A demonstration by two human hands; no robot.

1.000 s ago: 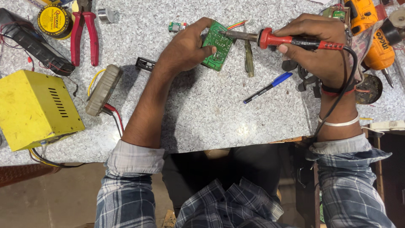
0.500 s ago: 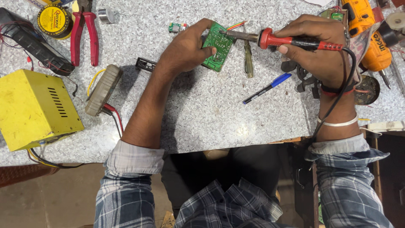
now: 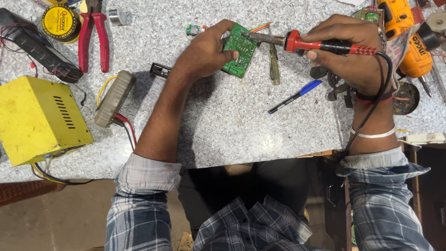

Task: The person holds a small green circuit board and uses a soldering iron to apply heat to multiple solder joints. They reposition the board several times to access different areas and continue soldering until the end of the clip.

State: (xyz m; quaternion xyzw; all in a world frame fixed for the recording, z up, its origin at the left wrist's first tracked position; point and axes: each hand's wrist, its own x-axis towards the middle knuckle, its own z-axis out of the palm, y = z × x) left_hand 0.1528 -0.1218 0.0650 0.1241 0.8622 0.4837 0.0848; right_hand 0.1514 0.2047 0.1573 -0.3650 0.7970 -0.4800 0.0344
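Head view: left hand (image 3: pixel 204 56) grips circuit board (image 3: pixel 240 50); soldering iron (image 3: pixel 316 45) touches it.

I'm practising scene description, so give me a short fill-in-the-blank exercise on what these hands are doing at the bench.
1. The left hand holds a ____ circuit board.
2. The right hand grips a soldering iron with a ____ and black handle.
3. The blue-capped pen lies between the two ____.

Missing words: green; red; forearms
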